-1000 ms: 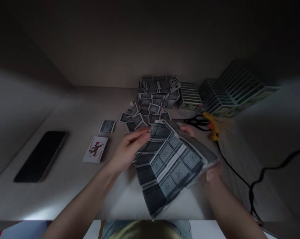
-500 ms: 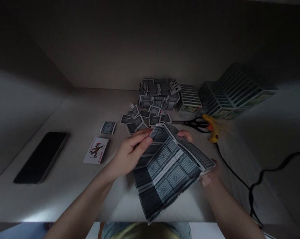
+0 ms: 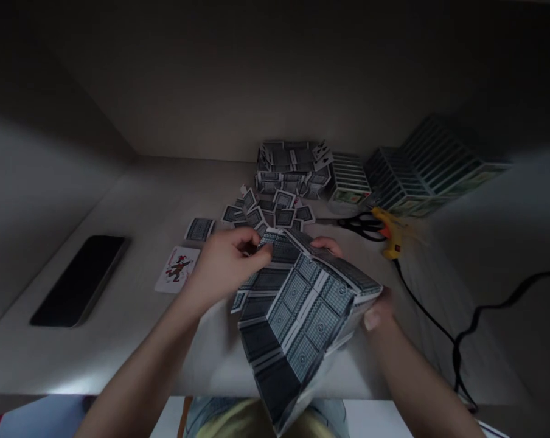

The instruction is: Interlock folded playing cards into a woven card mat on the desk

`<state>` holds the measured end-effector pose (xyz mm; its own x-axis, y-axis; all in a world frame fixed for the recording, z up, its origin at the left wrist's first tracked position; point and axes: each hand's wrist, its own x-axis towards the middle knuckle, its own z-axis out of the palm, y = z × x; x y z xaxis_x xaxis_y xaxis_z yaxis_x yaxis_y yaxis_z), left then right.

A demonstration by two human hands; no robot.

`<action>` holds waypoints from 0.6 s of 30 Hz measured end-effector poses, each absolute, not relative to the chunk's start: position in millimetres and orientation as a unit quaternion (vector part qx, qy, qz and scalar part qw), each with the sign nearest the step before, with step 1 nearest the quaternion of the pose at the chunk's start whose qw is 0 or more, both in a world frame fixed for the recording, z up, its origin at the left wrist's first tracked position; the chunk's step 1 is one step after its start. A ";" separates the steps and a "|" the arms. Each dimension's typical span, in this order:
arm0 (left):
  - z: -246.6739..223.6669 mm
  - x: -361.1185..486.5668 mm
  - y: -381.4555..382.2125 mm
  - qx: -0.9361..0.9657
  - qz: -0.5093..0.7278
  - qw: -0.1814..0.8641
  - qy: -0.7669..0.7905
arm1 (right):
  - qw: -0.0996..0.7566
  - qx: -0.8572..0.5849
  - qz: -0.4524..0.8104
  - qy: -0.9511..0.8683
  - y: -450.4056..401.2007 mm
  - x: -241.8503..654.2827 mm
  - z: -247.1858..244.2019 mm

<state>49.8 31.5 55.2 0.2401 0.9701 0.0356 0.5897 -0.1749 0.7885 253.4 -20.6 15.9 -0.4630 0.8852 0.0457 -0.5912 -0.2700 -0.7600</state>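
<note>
One box of joined playing cards (image 3: pixel 310 304) tilts over the near edge of the worktop (image 3: pixel 160 191), the left hand (image 3: pixel 224 261) pinching its upper-left rim, the right hand (image 3: pixel 381 313) gripping its right side; scissors (image 3: pixel 348 224) lie beyond.

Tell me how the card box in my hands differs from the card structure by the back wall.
The card box tilts between your left hand and right hand; the card structure rests on the table. The card box shows its open inside; the card structure, a covered top. The card box shows patterned backs; the card structure also shows some card faces. Both are made of cards.
</note>
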 end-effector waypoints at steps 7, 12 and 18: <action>69.5 42.2 49.0 0.731 0.233 0.442 0.465 | 0.458 -0.178 0.792 -0.362 -18.8 250.4 18.9; 59.9 45.8 54.0 0.749 0.231 0.415 0.461 | 0.466 -0.160 0.794 -0.356 -17.6 251.0 14.2; 51.8 53.1 59.2 0.794 0.212 0.301 0.484 | 0.494 -0.198 0.776 -0.338 -15.0 252.0 1.5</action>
<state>53.1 59.2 51.8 0.4426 0.8956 0.0455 0.6410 -0.3514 0.6823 252.0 -15.0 1.5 -0.4332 0.9009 0.0256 -0.6329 -0.2838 -0.7204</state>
